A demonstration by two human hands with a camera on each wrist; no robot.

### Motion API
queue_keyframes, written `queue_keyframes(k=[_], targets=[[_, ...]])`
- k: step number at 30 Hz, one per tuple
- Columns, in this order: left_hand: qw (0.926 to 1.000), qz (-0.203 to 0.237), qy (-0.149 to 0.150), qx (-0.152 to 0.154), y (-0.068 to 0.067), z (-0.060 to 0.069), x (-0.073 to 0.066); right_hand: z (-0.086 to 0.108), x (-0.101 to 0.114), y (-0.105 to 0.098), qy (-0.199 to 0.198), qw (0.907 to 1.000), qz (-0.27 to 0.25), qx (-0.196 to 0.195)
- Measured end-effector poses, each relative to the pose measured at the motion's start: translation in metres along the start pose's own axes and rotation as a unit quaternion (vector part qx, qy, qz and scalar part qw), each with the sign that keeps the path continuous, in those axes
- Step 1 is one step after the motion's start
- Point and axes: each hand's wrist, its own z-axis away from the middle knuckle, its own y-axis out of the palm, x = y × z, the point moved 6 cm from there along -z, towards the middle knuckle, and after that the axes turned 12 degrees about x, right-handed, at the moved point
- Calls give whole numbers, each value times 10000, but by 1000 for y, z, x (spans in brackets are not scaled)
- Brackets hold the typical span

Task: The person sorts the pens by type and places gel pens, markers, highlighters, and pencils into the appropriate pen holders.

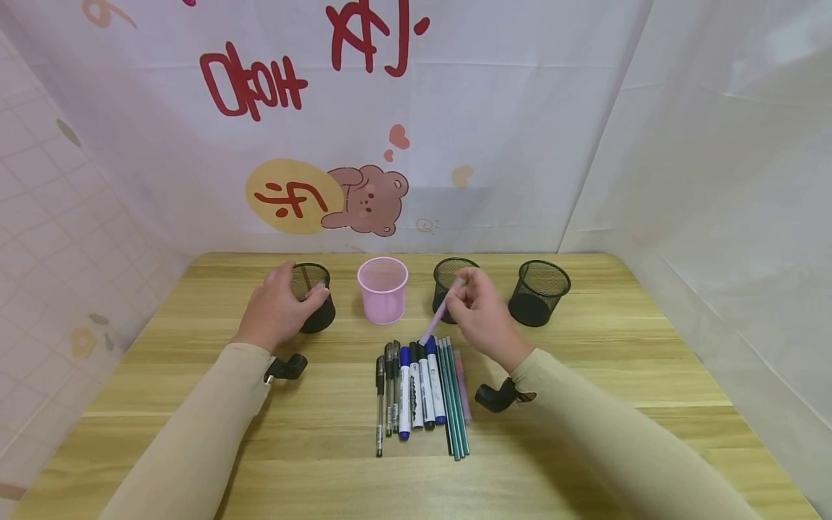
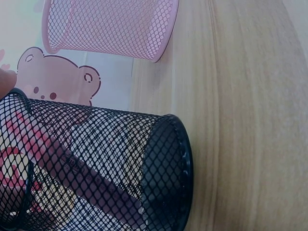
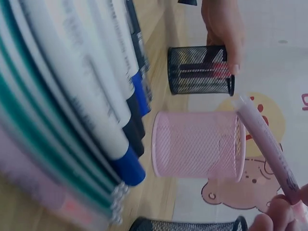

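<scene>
My left hand (image 1: 276, 308) grips the leftmost black mesh pen holder (image 1: 320, 318) near its rim. Through the mesh, the left wrist view shows a pinkish pen (image 2: 82, 178) leaning inside it. My right hand (image 1: 486, 318) pinches a light purple pen (image 3: 264, 142) by one end, tilted, in front of another black mesh pen holder (image 1: 448, 271). The pen's lower end is just above the caps of a row of whiteboard markers (image 1: 416, 386). Between the two holders stands a pink mesh pen holder (image 1: 383, 300).
A further black mesh holder (image 1: 539, 296) stands at the right. Black gel pens (image 1: 380, 404) lie left of the markers; green pencils (image 1: 454, 404) and another pink pen (image 1: 462, 390) lie to their right. A printed cloth (image 1: 520, 144) hangs behind the wooden table (image 1: 312, 462).
</scene>
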Motion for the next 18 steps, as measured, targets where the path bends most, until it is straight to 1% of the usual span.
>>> queue_keyframes(k=[4, 9, 13, 18], targets=[[10000, 9, -2, 22, 0, 0, 0, -4, 6, 4, -185, 9990, -199, -354], [10000, 7, -16, 22, 0, 0, -1, -9, 12, 8, -438, 9946, -537, -776], [10000, 6, -21, 9, 0, 0, -1, -14, 14, 12, -590, 9882, -927, -1063], [10000, 18, -19, 7, 0, 0, -1, -21, 15, 18, -594, 9799, -1317, -1375]])
